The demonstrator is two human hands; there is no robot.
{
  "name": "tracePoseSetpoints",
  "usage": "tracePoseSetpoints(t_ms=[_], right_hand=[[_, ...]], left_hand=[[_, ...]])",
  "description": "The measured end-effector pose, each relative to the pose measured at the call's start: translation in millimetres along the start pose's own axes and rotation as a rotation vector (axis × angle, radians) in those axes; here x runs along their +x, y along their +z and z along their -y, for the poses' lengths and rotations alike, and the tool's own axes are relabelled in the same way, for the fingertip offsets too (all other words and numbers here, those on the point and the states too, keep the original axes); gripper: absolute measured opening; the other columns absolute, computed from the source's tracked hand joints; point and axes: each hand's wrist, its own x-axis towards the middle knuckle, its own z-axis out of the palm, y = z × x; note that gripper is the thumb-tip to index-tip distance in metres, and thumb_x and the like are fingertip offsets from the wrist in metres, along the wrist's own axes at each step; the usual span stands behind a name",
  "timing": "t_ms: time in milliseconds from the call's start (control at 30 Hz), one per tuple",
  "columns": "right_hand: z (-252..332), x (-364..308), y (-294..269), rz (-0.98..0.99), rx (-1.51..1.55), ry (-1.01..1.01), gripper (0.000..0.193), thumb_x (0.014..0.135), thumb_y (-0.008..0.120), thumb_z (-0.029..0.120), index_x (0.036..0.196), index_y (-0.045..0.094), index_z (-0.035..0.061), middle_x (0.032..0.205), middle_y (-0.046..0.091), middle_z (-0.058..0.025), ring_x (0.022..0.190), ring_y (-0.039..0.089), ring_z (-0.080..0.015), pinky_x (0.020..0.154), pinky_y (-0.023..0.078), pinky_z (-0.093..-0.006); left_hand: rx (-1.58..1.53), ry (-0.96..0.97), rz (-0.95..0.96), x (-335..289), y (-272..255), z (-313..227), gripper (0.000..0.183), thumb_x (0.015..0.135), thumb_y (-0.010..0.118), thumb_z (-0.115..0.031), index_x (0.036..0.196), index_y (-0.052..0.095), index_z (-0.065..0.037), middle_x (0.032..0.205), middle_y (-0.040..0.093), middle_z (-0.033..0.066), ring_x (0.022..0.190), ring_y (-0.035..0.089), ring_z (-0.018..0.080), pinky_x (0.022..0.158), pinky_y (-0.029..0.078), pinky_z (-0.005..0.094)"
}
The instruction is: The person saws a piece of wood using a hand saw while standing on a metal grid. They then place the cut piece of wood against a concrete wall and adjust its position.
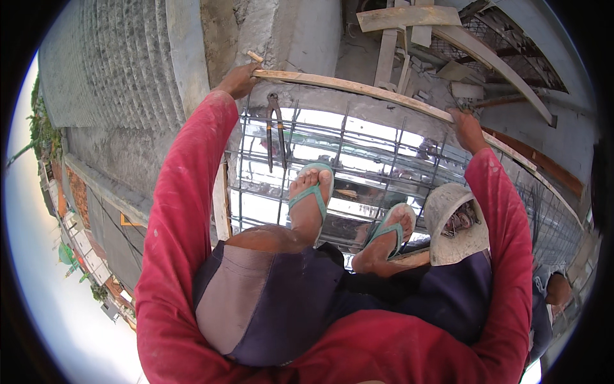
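Note:
My left hand (238, 80) is closed around the left end of a long, thin wooden batten (358, 87). Farther right along the same batten, my right hand (468, 130) grips it, with the thumb side on the near edge. Some of the fingers of both hands are hidden by the wood. Between my arms, a pair of pincers (275, 131) with dark handles lies on a grid of steel rebar (371, 144). Beside my right forearm stands a cut-open, cement-stained pale container (441, 221) with small reddish-brown pieces inside, too small to name.
My feet in green flip-flops (313, 192) rest on the rebar, with bright gaps beneath. Loose planks (409, 16) and rubble lie at the far right. A corrugated roof (109, 64) is at the far left. Another person (550, 294) is at the lower right.

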Motion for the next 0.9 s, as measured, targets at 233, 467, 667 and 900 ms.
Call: tracePoseSetpoints(t_ms=[233, 467, 667, 900], right_hand=[[1, -7, -1, 0.025, -0.070, 0.031, 0.040, 0.087, 0.049, 0.001, 0.125, 0.060, 0.0063, 0.101, 0.068, -0.0240, 0.092, 0.066, -0.0433, 0.084, 0.052, -0.0499], [-13, -1, 17, 0.060, -0.161, 0.018, 0.046, 0.089, 0.050, 0.003, 0.133, 0.056, 0.0130, 0.096, 0.064, -0.0190, 0.092, 0.063, -0.0389, 0.081, 0.051, -0.0493], [-14, 0, 14, 0.033, -0.073, -0.002, 0.045, 0.088, 0.051, 0.002, 0.130, 0.059, 0.0118, 0.098, 0.066, -0.0204, 0.094, 0.064, -0.0394, 0.083, 0.051, -0.0492], [12, 0, -11, 0.043, 0.002, 0.059, 0.037, 0.087, 0.054, -0.002, 0.122, 0.062, 0.0056, 0.099, 0.069, -0.0240, 0.092, 0.067, -0.0406, 0.082, 0.053, -0.0469]], left_hand=[[-0.035, -0.090, 0.131, -2, -19, -25, 0.037, 0.091, 0.060, -0.013, 0.128, 0.061, -0.008, 0.120, 0.066, 0.0204, 0.113, 0.063, 0.0367, 0.098, 0.047, 0.0428], [-0.157, -0.046, 0.078, -2, -9, 6, 0.040, 0.090, 0.060, -0.009, 0.130, 0.061, -0.008, 0.122, 0.066, 0.0190, 0.113, 0.063, 0.0344, 0.099, 0.047, 0.0388], [-0.202, -0.021, -0.109, -12, 9, 4, 0.040, 0.087, 0.067, -0.013, 0.127, 0.064, -0.009, 0.123, 0.066, 0.0181, 0.112, 0.064, 0.0329, 0.096, 0.049, 0.0395], [0.001, -0.064, -0.096, 1, 4, -12, 0.031, 0.084, 0.071, -0.019, 0.114, 0.072, -0.009, 0.106, 0.071, 0.0184, 0.097, 0.069, 0.0331, 0.085, 0.051, 0.0402]])
